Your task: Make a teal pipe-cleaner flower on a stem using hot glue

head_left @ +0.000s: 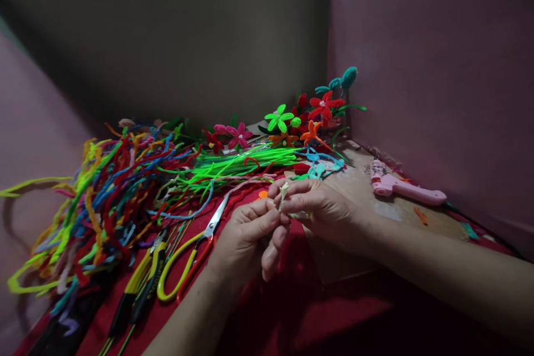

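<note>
In the middle of the view, my left hand and my right hand meet fingertip to fingertip. Both pinch a small cream-coloured bundle, like flower stamens, whose top sticks up above the fingers. Its lower end is hidden by the fingers. Just left of my left hand lie open scissors with yellow and red handles, blades pointing away. Beside them are yellow-and-black pliers, with thin green stems under them. A small orange piece shows just behind my fingers.
A heap of multicoloured pipe cleaners fills the left. Bright green pipe cleaners lie behind my hands, and finished fuzzy flowers stand at the back. A pink glue gun rests on a board at right. Walls close in behind.
</note>
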Available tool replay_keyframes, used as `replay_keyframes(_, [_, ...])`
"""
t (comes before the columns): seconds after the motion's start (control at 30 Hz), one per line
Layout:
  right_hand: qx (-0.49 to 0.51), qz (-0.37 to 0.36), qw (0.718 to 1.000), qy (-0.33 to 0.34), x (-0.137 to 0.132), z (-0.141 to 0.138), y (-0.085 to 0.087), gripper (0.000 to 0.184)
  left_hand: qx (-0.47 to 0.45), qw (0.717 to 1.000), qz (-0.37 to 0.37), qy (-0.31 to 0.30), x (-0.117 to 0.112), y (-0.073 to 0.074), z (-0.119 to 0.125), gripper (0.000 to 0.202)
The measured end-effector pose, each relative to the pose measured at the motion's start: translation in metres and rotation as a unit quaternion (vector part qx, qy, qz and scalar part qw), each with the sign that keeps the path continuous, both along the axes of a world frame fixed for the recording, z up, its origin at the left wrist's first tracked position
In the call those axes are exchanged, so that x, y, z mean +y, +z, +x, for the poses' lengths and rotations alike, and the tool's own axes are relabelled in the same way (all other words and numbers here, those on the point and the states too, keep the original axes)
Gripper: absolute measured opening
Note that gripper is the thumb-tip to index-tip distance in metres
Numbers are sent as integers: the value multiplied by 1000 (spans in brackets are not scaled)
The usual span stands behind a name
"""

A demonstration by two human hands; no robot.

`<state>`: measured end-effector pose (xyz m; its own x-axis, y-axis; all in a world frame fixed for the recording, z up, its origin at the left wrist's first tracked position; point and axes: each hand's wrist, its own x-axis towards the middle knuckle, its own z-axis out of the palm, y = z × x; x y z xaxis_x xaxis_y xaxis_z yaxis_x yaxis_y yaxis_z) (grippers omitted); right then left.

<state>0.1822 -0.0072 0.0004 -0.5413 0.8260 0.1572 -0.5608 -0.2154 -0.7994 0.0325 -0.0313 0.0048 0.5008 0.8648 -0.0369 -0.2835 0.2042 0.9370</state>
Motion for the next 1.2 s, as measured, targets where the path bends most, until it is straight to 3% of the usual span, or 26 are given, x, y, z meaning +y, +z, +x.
replay_keyframes(0.07, [6, -6, 1000, -22, 1, -3, 0, 6, 19, 1000, 15, 5, 1, 0, 0, 19])
replay_keyframes(0.13, [10, -18, 998, -64, 3, -6, -2, 6, 99, 988, 86, 85, 0, 0, 1, 18])
replay_keyframes(0.2, [10, -25, 994, -105, 5, -9, -7, 6, 207, 936, 206, 196, -2, -4, 3, 14])
replay_keyframes(0.27, [12, -21, 991, -133, 6, -12, -12, 6, 297, 853, 332, 272, -4, -10, 4, 17])
replay_keyframes(0.33, [13, -10, 989, -146, 6, -14, -17, 6, 348, 791, 407, 295, -4, -15, 3, 15])
replay_keyframes(0.37, [14, -1, 989, -144, 5, -15, -18, 5, 357, 783, 414, 297, -5, -15, 3, 13])
replay_keyframes(0.43, [12, 20, 992, -126, 4, -16, -18, 1, 340, 816, 369, 286, -6, -13, 3, 12])
replay_keyframes(0.57, [27, 37, 995, -92, 1, -14, -14, 4, 208, 938, 183, 209, -7, 0, 4, 14])
replay_keyframes(0.7, [29, 17, 997, -71, 1, -12, -12, 5, 99, 986, 69, 118, -4, 3, 2, 21])
replay_keyframes(0.83, [20, 8, 998, -56, 1, -9, -12, 3, 36, 997, 14, 68, 1, -1, -1, 22])
replay_keyframes(0.97, [34, 8, 996, -77, 3, -8, -13, 5, 52, 996, 30, 64, 2, -2, -1, 22])
replay_keyframes(1.07, [24, 22, 993, -111, 7, -8, -17, 4, 144, 973, 110, 141, -1, -2, 3, 15])
replay_keyframes(1.2, [10, 24, 991, -131, 9, -11, -20, 5, 230, 910, 220, 264, -4, -3, 9, 8])
